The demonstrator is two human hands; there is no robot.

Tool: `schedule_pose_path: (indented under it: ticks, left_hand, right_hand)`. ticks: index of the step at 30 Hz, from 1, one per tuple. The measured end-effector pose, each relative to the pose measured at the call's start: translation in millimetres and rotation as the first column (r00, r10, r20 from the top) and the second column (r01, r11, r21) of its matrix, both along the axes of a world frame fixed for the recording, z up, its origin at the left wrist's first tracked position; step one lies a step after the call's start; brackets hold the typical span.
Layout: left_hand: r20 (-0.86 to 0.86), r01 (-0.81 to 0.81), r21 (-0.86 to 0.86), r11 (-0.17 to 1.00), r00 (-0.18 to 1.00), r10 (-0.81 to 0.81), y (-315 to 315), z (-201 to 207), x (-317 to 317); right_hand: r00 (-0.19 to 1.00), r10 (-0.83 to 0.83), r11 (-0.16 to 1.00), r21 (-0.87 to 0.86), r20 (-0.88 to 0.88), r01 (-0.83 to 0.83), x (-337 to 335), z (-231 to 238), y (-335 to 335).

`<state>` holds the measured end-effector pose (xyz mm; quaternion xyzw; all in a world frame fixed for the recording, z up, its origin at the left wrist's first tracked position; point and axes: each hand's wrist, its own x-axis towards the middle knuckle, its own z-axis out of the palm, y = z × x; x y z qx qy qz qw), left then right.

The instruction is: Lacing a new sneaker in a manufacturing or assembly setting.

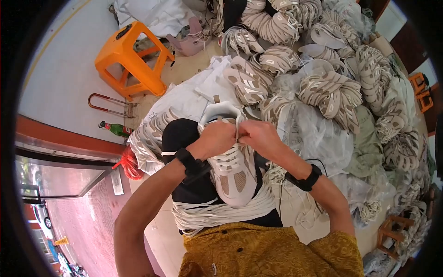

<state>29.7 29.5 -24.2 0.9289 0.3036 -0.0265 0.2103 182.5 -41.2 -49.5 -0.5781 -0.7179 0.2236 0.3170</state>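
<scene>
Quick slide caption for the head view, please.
Left hand and right hand close together over a laced beige shoe, shoe bundles beyond.

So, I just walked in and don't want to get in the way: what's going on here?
A person has a pale sneaker on their lap, toe toward them. Their left hand and right hand meet at the upper end of its lacing; exactly what the fingertips pinch is hidden. White lace already crosses the shoe's front in rows, and a bundle of loose laces lies across the lap. Bundles of shoe uppers are heaped ahead and to the right.
</scene>
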Motion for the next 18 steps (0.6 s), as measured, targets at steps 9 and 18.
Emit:
schedule_pose_path:
  ticks: [9,18]
  left_hand:
    - [0.523,0.1,-0.805,0.584,0.585,0.62,-22,142,-93]
    - [0.555,0.126,-0.827,0.548,0.34,0.759,-27,130,-73]
  right_hand:
    - [0.992,0.128,0.984,0.129,-0.009,-0.126,9,16,5]
    - [0.822,0.245,0.969,0.162,-0.514,-0.187,-33,54,2]
